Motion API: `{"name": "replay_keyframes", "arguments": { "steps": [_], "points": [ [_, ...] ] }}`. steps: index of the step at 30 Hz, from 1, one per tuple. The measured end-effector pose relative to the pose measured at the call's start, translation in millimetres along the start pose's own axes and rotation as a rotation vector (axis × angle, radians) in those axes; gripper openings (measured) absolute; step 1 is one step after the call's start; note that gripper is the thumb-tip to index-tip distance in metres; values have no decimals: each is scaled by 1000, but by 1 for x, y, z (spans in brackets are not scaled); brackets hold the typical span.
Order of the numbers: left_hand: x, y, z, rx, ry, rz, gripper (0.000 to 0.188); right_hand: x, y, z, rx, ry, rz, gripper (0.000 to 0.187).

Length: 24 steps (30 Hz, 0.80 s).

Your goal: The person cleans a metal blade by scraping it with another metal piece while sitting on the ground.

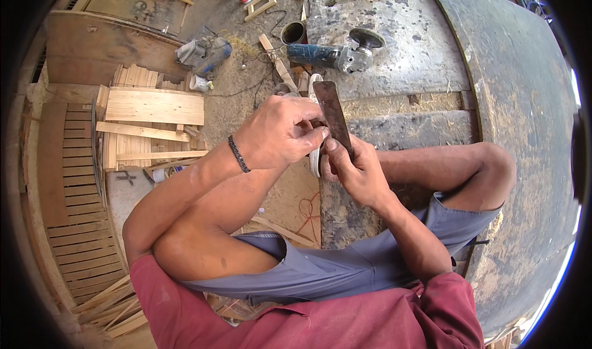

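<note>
My right hand (359,171) is closed round the lower end of a flat, dark metal blade (332,107), its thumb lying along the near side. The blade stands tilted, its rounded end pointing away from me. Just left of it, my left hand (285,128) is closed, thumb and fingertips pinched together close to the blade. Whatever sits in that pinch is too small or hidden to make out. A dark braided bracelet (238,154) circles my left wrist. Below my hands shows part of a white-edged sandal (314,162), mostly covered.
Beyond my hands a blue angle grinder (314,55) with a round disc lies on a worn metal sheet (419,46). A dark open can (293,33) stands beside it. To the left are stacked wooden boards (154,106), a grey-blue power tool (206,54) and trailing cords.
</note>
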<state>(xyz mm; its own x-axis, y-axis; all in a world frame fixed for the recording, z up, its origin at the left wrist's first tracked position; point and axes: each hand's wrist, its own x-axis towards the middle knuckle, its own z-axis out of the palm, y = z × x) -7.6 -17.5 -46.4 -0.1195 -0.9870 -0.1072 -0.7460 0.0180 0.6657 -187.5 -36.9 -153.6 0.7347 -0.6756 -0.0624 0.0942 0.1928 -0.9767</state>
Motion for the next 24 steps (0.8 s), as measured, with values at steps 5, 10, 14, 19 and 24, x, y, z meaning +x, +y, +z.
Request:
{"name": "replay_keyframes", "arguments": {
  "steps": [5,10,14,19,24],
  "points": [
    [1,1,-2,46,-13,8,15,0,2,-1,-26,-5,0,29],
    [1,1,-1,32,-13,6,16,0,0,-1,-1,14,25,29],
    [1,0,0,32,-8,8,16,0,-2,-2,5,12,22,29],
    [2,-3,-1,76,-26,9,15,0,3,-4,-36,-12,21,29],
    [0,1,3,57,6,-4,15,1,2,-4,-9,47,-2,28]
  ]
}}
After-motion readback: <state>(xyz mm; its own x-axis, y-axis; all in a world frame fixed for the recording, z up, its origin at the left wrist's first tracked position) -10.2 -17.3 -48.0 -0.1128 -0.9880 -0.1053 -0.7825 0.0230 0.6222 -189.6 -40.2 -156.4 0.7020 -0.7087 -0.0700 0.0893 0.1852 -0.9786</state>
